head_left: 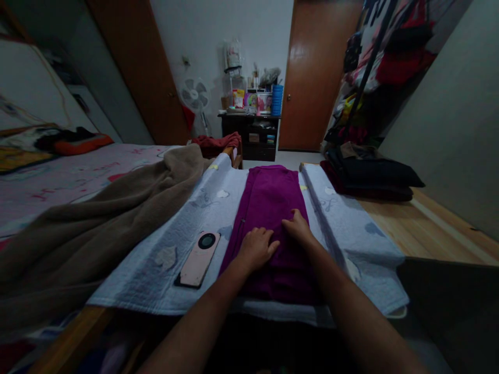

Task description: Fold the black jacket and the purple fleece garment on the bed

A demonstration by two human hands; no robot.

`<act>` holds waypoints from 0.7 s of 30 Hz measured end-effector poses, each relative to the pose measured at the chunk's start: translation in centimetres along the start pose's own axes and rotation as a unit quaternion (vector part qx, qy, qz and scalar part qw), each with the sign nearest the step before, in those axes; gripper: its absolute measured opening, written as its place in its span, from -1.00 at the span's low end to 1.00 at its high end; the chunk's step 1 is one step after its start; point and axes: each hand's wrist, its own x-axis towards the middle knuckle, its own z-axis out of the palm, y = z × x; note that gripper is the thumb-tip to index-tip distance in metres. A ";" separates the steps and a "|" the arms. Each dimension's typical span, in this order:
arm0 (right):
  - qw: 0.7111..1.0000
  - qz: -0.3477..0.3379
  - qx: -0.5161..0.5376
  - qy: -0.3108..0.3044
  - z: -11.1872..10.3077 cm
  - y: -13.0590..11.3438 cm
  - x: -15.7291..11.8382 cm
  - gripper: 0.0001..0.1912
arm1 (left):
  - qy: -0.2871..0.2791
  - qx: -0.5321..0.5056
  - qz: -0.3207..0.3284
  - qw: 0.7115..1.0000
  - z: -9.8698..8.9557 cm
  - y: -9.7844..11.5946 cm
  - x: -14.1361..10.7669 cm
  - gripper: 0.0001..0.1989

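Note:
A folded purple garment (268, 195) lies lengthwise on a light blue quilted cloth (222, 187). On the garment's middle rests my left hand (257, 247), palm down with its fingers apart. My right hand (298, 226) touches the garment's right side, slightly farther forward, its thumb and index finger apart. Neither hand holds anything that shows. To the left of the garment, a pink phone (198, 262) with a round dark camera ring lies face down on the cloth.
A brown blanket (128, 208) is heaped at the left over a pink bedsheet (78, 182). Dark folded clothes (370, 171) are stacked on a wooden board (421, 223) at the right. Farther back stand a white fan (195, 94) and a dark cabinet (248, 145).

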 end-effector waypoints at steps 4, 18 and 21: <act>0.999 0.020 0.014 0.027 0.7 0.3 4.3 -0.41 | -0.020 0.013 0.031 0.999 2.1 -0.5 1.6 -0.41; 0.993 -0.068 -0.028 0.087 1.0 -0.1 11.1 -0.64 | -0.011 0.030 -0.004 0.999 4.1 -0.8 0.7 -0.37; 0.992 -0.078 -0.049 0.090 1.1 0.4 10.7 -0.64 | 0.000 0.033 -0.024 0.999 4.2 -0.6 0.5 -0.34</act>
